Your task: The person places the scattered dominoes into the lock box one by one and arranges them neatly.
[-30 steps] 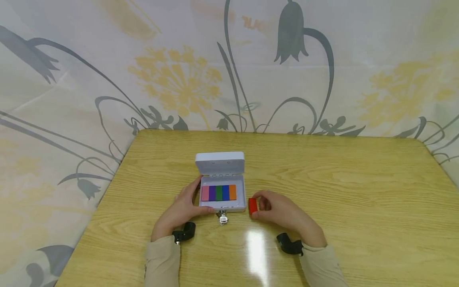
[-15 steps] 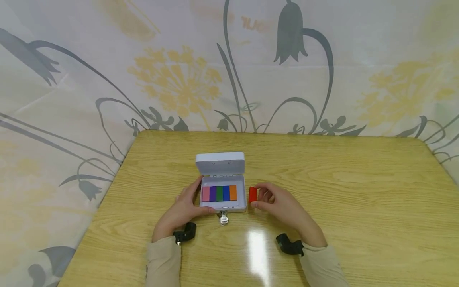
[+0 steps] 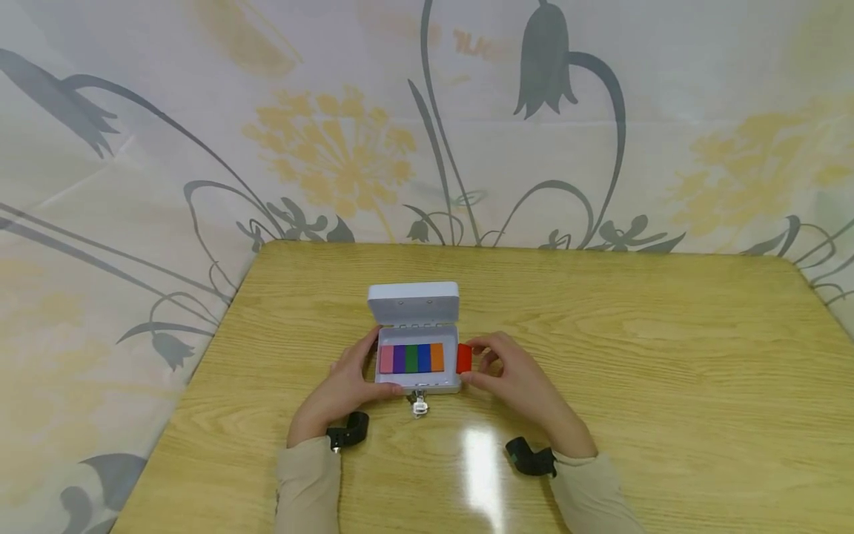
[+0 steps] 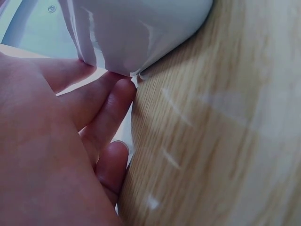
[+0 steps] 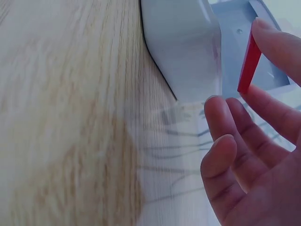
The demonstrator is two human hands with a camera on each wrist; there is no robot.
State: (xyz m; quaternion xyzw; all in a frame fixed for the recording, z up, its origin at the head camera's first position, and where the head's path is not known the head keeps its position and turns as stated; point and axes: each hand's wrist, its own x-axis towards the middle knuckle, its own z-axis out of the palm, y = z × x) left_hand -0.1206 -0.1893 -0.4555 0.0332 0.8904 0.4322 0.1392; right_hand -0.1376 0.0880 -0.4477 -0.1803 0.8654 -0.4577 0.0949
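A small white cash box stands on the table with its lid raised. Inside, pink, purple, green, blue and orange flat blocks lie side by side. My left hand holds the box at its left side, thumb along the front rim; in the left wrist view its fingertips touch the box wall. My right hand pinches a red block between thumb and index finger at the box's right rim. The right wrist view shows this red block tilted, other fingers off it.
Keys hang from the lock at the box's front. The wooden table reaches back to a flower-printed cloth. A black wrist camera sits at the left cuff, another camera at the right.
My right hand has raised the red block from beside the box's front right corner and brought it left, up to the right rim. The left hand keeps its place on the box.
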